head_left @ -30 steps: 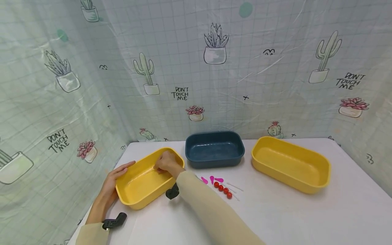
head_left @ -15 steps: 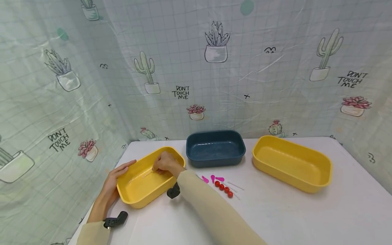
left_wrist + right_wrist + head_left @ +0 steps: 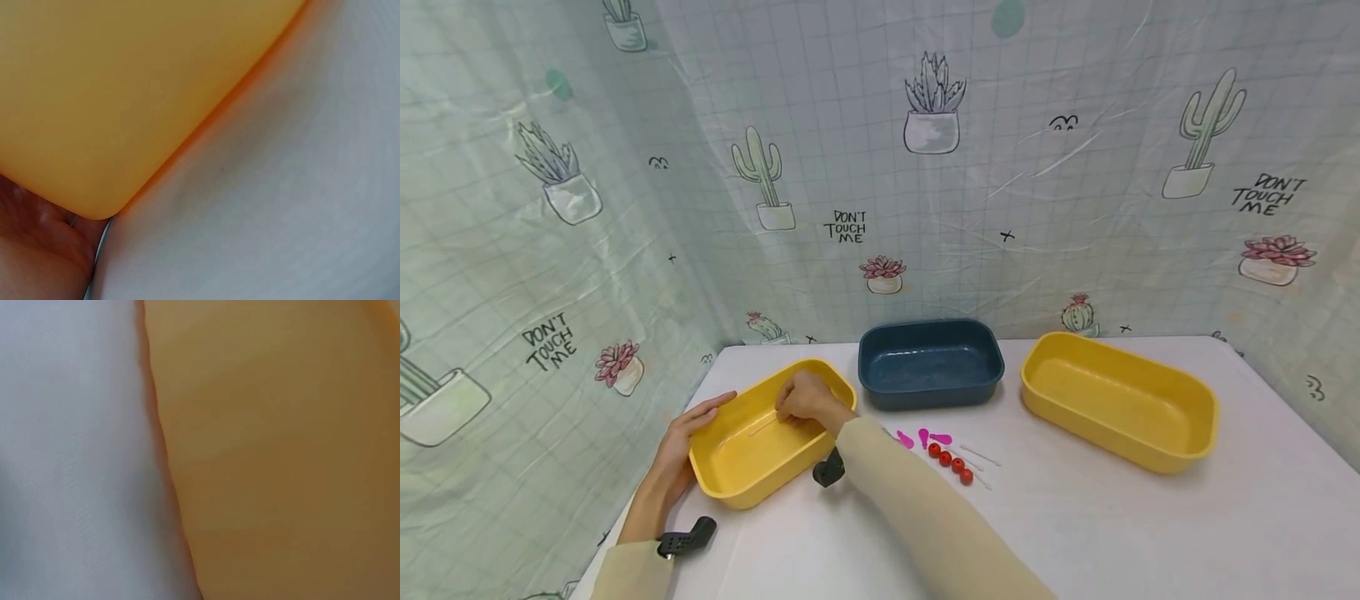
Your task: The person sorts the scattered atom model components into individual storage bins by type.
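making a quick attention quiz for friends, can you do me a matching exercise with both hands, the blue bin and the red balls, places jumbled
1. left hand
2. right hand
3. blue bin
4. red balls

A. near the far edge of the table
B. inside the left yellow bin
C. in a slanting row
D. at the left yellow bin's outer side

Pairs: 1-D, 2-B, 3-A, 4-C

R hand (image 3: 802, 396) hemmed by yellow bin (image 3: 767, 482) walls; blue bin (image 3: 931, 398) blocks just R; free rm over tbl (image 3: 1097, 533) farther R, past red beads (image 3: 945, 458).
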The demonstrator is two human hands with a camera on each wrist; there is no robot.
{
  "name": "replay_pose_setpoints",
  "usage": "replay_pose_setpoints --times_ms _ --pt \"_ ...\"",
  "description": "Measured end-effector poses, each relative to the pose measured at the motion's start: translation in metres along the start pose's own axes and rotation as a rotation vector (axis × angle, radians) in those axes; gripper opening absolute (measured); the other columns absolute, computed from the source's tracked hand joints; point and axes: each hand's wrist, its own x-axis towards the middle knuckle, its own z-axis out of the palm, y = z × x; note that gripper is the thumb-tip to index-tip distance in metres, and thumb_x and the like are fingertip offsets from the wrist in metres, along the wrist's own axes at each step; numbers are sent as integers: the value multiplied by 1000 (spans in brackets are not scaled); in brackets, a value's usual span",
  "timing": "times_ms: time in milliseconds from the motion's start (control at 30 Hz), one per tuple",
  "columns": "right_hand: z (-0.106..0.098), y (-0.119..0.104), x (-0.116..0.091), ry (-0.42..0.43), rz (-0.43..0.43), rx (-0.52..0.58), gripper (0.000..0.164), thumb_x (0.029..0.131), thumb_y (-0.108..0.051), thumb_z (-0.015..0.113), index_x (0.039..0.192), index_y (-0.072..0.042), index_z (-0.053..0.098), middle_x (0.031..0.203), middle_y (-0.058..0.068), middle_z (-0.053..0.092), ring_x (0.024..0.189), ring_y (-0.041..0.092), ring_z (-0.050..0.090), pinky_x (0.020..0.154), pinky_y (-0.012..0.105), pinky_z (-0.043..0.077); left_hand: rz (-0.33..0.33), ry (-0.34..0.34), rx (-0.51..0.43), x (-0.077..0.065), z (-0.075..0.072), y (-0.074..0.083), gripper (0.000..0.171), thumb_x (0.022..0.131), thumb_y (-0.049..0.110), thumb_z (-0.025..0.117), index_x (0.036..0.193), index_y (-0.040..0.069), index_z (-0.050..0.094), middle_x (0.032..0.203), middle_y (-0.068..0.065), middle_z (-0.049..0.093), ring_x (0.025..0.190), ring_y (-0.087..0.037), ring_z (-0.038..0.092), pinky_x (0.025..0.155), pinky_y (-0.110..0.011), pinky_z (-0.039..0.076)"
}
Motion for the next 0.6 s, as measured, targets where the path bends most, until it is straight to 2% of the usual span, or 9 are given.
replay_pose_setpoints --times_ms 133,267,367,600 --pt "-7 2 -1 -60 -69 -20 5 88 -1 79 89 -6 79 75 3 65 58 18 60 61 22 58 -5 -1 1 0 0 1 49 110 37 44 156 18 48 144 17 56 122 5 60 101 -16 52" --pt "-14 8 2 -162 -172 -68 10 87 0 78 97 -3 79 74 1 61 58 15 57 59 20 55 -11 4 1 0 2 -1 48 110 35 44 155 18 48 144 17 57 121 5 60 100 -16 52" --pt "-18 11 4 -224 -213 -71 13 88 -2 78 101 -3 78 73 0 61 59 14 57 58 18 53 -12 8 3 0 3 -1 49 110 36 44 156 18 48 146 15 55 122 5 60 100 -16 52" --pt "-31 12 4 -266 -307 -93 13 91 -6 76 105 -6 77 78 1 66 64 14 58 59 18 51 -13 25 35 0 3 1 49 110 39 45 156 21 48 161 5 45 123 6 58 102 -15 51"
